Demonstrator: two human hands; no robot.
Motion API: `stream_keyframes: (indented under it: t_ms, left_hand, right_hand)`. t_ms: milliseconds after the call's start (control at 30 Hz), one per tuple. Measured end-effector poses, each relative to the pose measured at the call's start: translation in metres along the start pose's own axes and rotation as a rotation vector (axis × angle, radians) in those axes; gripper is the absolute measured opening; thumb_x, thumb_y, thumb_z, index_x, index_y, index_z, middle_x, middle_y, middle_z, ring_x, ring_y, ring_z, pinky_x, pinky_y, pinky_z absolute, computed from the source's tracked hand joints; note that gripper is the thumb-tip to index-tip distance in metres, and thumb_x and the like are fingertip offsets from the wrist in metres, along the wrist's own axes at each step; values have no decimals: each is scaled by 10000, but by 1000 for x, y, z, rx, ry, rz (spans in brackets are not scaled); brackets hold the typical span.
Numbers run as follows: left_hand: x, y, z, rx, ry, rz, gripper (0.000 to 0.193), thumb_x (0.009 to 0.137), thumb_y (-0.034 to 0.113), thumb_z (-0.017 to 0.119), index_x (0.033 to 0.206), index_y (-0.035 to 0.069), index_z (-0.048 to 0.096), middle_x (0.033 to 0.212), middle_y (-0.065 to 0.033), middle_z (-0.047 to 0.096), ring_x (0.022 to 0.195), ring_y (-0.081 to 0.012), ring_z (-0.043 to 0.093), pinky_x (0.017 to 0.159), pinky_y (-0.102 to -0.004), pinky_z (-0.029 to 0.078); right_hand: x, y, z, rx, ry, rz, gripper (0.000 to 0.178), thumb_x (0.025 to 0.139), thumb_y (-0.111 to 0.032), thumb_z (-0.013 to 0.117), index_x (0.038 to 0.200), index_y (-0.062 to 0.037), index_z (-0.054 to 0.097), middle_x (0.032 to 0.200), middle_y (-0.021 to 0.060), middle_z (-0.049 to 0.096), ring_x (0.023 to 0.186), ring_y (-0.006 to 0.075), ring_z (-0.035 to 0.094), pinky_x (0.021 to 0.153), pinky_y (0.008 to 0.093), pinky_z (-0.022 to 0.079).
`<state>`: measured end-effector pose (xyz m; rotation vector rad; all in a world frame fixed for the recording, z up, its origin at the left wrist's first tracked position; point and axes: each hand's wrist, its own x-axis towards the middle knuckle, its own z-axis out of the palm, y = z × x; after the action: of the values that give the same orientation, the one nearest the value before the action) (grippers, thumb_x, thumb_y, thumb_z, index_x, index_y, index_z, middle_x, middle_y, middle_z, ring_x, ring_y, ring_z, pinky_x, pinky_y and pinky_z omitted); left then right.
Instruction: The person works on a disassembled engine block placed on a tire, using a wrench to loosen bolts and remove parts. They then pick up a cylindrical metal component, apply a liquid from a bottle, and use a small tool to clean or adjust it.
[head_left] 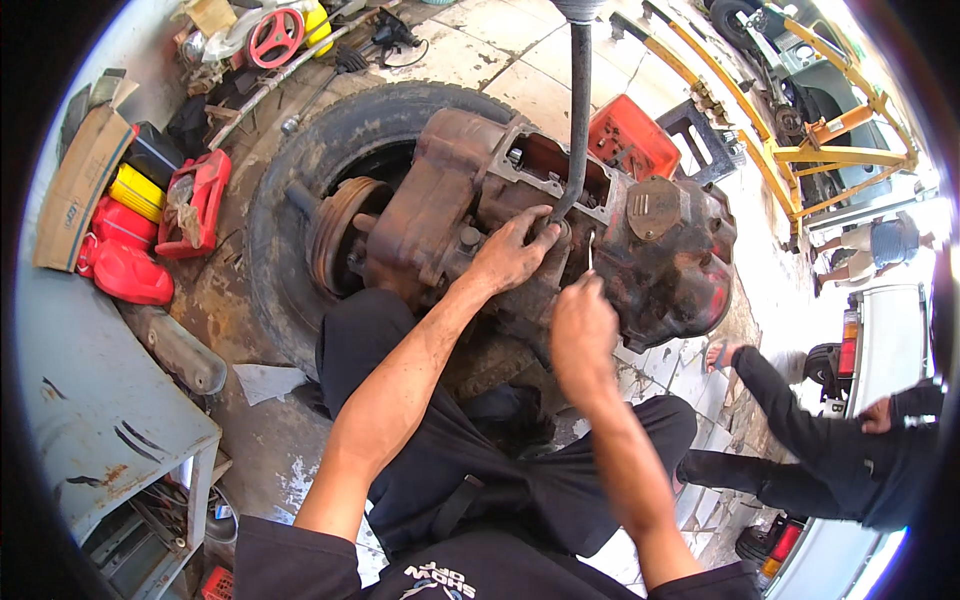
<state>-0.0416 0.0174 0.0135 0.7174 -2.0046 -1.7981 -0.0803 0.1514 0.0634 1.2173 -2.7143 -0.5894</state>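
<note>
In front of me a rusty, greasy gearbox (420,200) lies on a tyre (275,200), its top opening uncovered. A long bent gear lever (580,100) rises from the housing beside that opening. My left hand (518,250) grips the foot of the lever, thumb and fingers closed around its base. Just to the right, my right hand (585,325), smeared by motion, is closed on a thin metal tool (591,250). The tool's bright tip points up against the housing near the lever's base; its exact kind is hidden by the hand.
Behind the gearbox sit a red bin (632,140) of small parts and a black crate (700,145). A yellow hoist frame (790,155) stands far right. Another person (820,440) is at the right. A grey metal bench (110,370) and red containers (125,260) are at left.
</note>
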Motion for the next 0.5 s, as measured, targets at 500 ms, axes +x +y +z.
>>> stream_keyframes:
  t_ms: [500]
  left_hand:
    - [-3,0,-12,-87,-34,-25,627,991,510,394,1362,8,449,1335,-199,526,1280,-290,460,1073,-366,318]
  right_hand:
    - [68,103,-80,254,-136,-141,238,728,-136,678,865,57,655,908,270,667,919,370,665,813,433,541]
